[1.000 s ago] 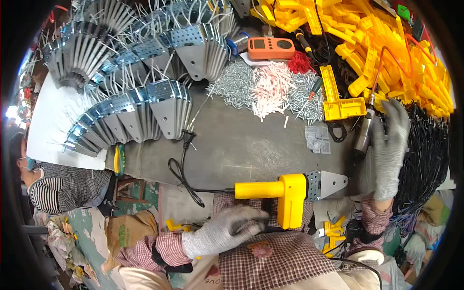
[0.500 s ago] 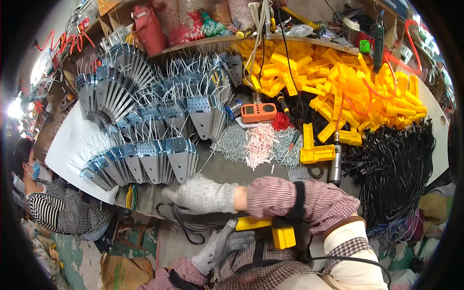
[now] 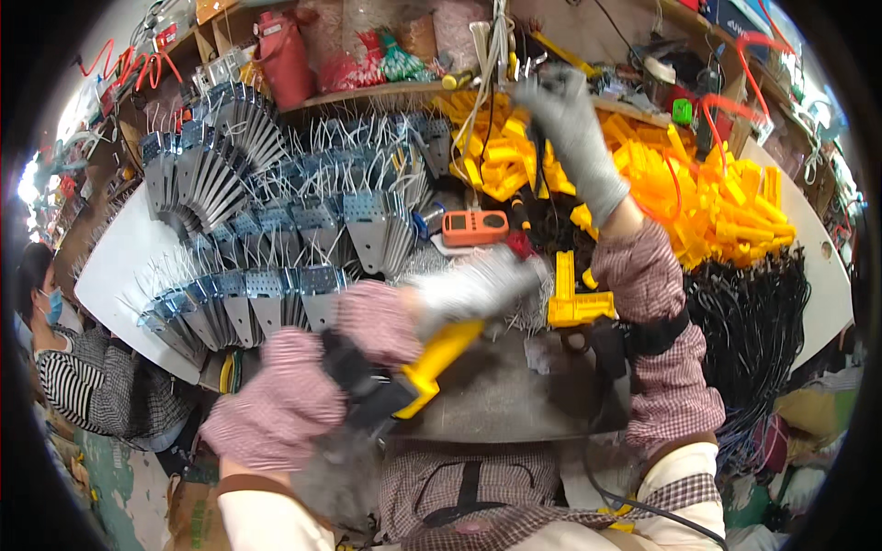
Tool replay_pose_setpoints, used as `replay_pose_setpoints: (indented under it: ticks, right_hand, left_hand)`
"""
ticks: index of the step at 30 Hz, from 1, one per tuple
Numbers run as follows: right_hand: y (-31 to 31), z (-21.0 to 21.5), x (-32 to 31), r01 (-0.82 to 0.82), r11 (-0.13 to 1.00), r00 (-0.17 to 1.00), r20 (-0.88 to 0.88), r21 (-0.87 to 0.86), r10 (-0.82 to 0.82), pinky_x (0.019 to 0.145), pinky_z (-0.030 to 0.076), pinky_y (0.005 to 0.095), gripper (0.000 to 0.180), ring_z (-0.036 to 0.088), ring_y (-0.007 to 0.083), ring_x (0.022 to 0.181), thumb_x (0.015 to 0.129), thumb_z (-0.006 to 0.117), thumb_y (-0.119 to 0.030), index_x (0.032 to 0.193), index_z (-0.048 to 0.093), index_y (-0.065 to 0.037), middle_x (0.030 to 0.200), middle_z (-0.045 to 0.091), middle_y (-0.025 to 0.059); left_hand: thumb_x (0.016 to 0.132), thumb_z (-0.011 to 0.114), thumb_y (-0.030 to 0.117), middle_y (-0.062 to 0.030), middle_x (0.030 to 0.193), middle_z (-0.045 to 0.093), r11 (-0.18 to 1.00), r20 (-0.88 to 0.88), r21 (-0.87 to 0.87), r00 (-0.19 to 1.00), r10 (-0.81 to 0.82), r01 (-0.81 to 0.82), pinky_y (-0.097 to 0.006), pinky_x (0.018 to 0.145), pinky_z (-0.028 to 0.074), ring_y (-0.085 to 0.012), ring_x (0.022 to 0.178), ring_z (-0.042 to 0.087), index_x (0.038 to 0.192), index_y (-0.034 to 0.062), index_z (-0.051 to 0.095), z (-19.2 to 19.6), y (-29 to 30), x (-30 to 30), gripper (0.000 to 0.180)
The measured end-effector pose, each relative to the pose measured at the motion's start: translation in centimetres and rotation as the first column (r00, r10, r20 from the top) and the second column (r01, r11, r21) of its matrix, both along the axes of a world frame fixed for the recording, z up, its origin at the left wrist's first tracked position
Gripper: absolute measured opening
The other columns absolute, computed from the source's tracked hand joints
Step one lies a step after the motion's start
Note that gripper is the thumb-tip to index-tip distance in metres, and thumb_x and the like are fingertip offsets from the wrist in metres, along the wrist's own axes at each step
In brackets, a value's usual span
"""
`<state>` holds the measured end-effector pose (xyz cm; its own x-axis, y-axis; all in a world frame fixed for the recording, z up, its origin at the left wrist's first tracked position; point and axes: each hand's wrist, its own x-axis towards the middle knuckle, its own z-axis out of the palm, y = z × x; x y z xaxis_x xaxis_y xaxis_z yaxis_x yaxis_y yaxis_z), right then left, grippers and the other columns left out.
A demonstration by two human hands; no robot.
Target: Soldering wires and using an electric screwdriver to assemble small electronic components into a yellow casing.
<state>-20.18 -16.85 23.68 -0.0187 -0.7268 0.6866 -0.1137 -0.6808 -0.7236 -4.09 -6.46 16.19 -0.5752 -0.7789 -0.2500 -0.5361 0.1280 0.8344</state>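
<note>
My left hand (image 3: 482, 289), in a grey glove and smeared by motion, is over the near edge of the screw pile (image 3: 528, 312). Its fingers cannot be made out. Below its wrist a yellow plastic housing (image 3: 441, 363) slants over the table; whether the hand grips it is hidden. My right hand (image 3: 570, 115), also gloved, reaches far up over the heap of yellow housings (image 3: 735, 207). Its fingers are closed near a dark hanging cord, around something I cannot make out. Another L-shaped yellow housing (image 3: 579, 298) lies on the table between my arms.
Stacked metal brackets with white wires (image 3: 372, 230) fill the left side. An orange meter (image 3: 475, 227) stands behind the screws. A bundle of black cables (image 3: 749, 321) hangs over the right edge. Another person (image 3: 92, 367) sits at far left. A red jug (image 3: 283, 60) is on the back shelf.
My right hand has swung from the near left up to the far right. My left hand has risen from my lap to the screws, and the yellow housing has moved up onto the table side.
</note>
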Motion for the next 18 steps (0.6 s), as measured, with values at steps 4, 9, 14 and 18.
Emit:
replay_pose_setpoints:
  ticks: [4,9,14,18]
  right_hand:
    - [-1.8,-8.6,-2.7,0.289,0.946,0.543,-0.789,-0.144,-0.286,0.067,0.056,0.0533,0.020,0.070,0.0452,0.080,0.093,0.061,-0.014,0.109,0.055,-0.004,0.088,0.070,0.0272]
    - [-4.4,-11.7,-2.2,0.153,0.988,0.184,-0.983,0.022,-0.007,0.084,0.054,0.0530,0.028,0.069,0.0443,0.098,0.093,0.055,-0.009,0.120,0.057,-0.006,0.103,0.071,0.0253]
    - [-8.5,-12.7,-0.4,0.221,0.975,0.061,-0.998,0.029,0.016,0.085,0.055,0.0509,0.029,0.070,0.0416,0.100,0.090,0.058,-0.012,0.117,0.063,-0.005,0.104,0.072,0.0228]
    - [-9.8,-13.4,0.7,0.182,0.982,-0.036,-0.998,-0.049,-0.043,0.083,0.058,0.0484,0.022,0.072,0.0371,0.101,0.090,0.059,-0.012,0.104,0.074,-0.004,0.107,0.074,0.0195]
  left_hand:
    - [0.101,0.050,0.057,-0.0291,0.098,0.070,0.871,0.152,-0.464,0.983,-0.103,0.163,-0.045,0.087,0.053,-0.0425,0.092,0.068,0.108,-0.0025,0.069,-10.7,-3.5,-5.2,0.063]
    - [0.091,0.063,0.023,-0.0169,0.106,0.066,0.563,0.149,-0.811,0.876,0.459,-0.157,-0.048,0.093,0.051,-0.0343,0.104,0.063,0.099,0.0072,0.073,-12.4,-8.3,3.0,0.020]
    - [0.087,0.066,0.022,-0.0170,0.107,0.063,0.522,0.268,-0.852,0.826,0.496,-0.037,-0.046,0.091,0.049,-0.0344,0.104,0.060,0.100,0.0061,0.071,-15.3,-13.2,3.3,0.022]
    - [0.086,0.066,0.023,-0.0176,0.107,0.062,0.429,0.129,-0.894,0.843,0.521,-0.128,-0.047,0.090,0.048,-0.0347,0.102,0.060,0.093,0.0052,0.067,-14.3,-13.2,3.5,0.019]
